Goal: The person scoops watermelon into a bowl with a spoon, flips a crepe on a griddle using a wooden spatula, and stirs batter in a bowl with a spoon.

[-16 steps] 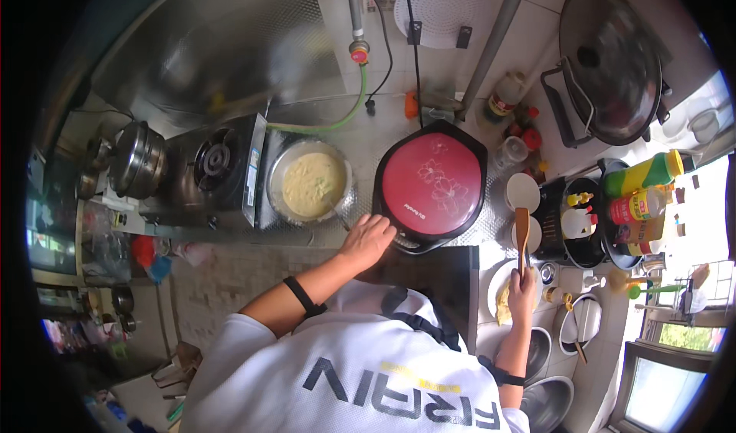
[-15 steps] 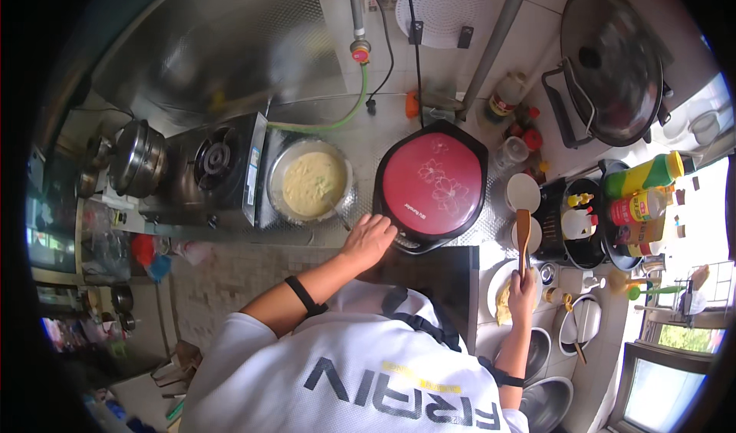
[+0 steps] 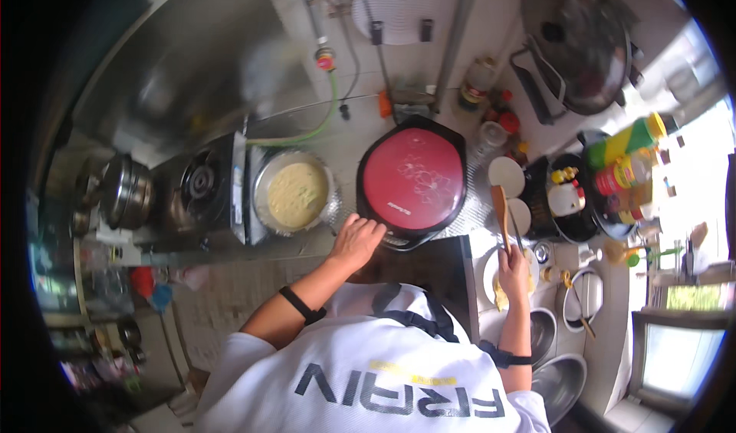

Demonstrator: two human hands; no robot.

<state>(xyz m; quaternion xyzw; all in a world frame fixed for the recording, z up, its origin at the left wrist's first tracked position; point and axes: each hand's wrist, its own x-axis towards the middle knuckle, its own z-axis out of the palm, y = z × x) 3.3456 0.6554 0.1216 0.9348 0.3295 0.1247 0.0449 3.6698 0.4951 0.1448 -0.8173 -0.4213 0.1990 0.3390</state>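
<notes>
A round electric griddle with a pink-red flowered lid, lid down, sits on the counter in front of me. My left hand is palm down at its front left edge, fingers curled together; what lies under them is hidden. To the left stands a metal bowl of pale, wet batter with green bits. My right hand is closed round a wooden spatula, blade up, and a thin dark utensil beside it. Under that hand is a white plate with a yellow pancake.
A gas stove with a steel pot stands at the left. Two white bowls are right of the griddle, near seasoning bottles. A black wok hangs back right. Metal basins stand at lower right.
The whole view has shifted, so the counter things appear farther left. My left hand stays by the griddle's front edge. The spatula is still upright in my right hand.
</notes>
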